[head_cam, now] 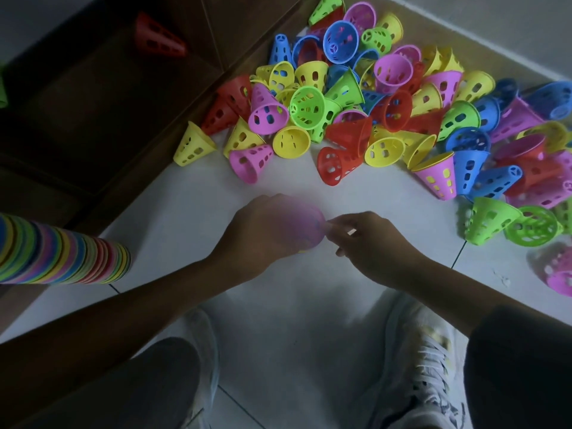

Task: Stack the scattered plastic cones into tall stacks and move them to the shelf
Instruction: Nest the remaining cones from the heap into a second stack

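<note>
Between my two hands is a blurred pink cone [305, 226], low over the white floor. My left hand [263, 227] grips its wide end, and my right hand [368, 235] pinches its narrow tip. A big heap of scattered cones [387, 113] in red, yellow, green, blue and pink lies beyond my hands, spreading to the right. A tall multicoloured stack of cones [62, 253] lies on its side at the left edge. One red cone [159, 35] sits in the dark shelf [93, 103] at upper left.
White tiled floor [294, 320] stretches between my hands and my two white shoes [433, 366]. The brown shelf's edge runs diagonally along the left of the heap. A wall borders the heap at upper right.
</note>
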`<action>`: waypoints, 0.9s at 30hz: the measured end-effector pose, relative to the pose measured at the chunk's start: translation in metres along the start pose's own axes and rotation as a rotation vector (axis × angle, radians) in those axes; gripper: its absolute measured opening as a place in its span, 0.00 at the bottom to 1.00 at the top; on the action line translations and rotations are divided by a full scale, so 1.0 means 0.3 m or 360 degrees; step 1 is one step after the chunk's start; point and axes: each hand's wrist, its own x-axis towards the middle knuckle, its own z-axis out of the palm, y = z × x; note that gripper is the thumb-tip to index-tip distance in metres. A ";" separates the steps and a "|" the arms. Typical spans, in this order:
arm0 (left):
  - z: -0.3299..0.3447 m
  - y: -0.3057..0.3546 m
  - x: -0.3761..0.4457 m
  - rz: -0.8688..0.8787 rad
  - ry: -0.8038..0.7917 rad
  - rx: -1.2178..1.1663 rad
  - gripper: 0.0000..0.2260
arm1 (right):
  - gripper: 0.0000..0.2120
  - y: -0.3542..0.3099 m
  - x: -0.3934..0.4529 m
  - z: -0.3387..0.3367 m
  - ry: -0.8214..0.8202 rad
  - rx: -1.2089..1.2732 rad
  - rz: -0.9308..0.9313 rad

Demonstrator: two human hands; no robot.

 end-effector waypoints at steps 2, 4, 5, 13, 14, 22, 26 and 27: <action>0.003 -0.009 0.006 0.0047 -0.0057 0.0049 0.29 | 0.22 0.008 0.003 0.005 -0.0058 -0.0046 0.0000; -0.007 -0.014 0.014 0.0069 -0.0116 0.0080 0.30 | 0.24 0.005 0.014 0.006 -0.0137 -0.0004 0.0033; -0.018 -0.017 0.020 0.0072 -0.0139 0.0095 0.30 | 0.25 0.000 0.021 0.006 -0.0177 0.0038 0.0058; -0.155 -0.020 0.057 0.0029 -0.0363 0.0180 0.35 | 0.33 -0.050 0.104 -0.019 -0.0256 0.0060 -0.0023; -0.180 -0.023 0.065 0.0015 -0.0355 0.0187 0.35 | 0.34 -0.058 0.119 -0.027 -0.0249 0.0035 -0.0040; -0.380 -0.066 0.192 -0.0142 0.0160 0.0246 0.13 | 0.21 -0.164 0.245 -0.102 -0.0048 -0.0006 -0.0395; -0.473 -0.078 0.302 -0.0243 0.0583 0.0346 0.06 | 0.08 -0.252 0.344 -0.124 -0.0035 -0.0038 -0.0562; -0.498 -0.080 0.330 -0.0289 0.0686 0.0386 0.06 | 0.06 -0.280 0.373 -0.126 -0.0029 -0.0055 -0.0625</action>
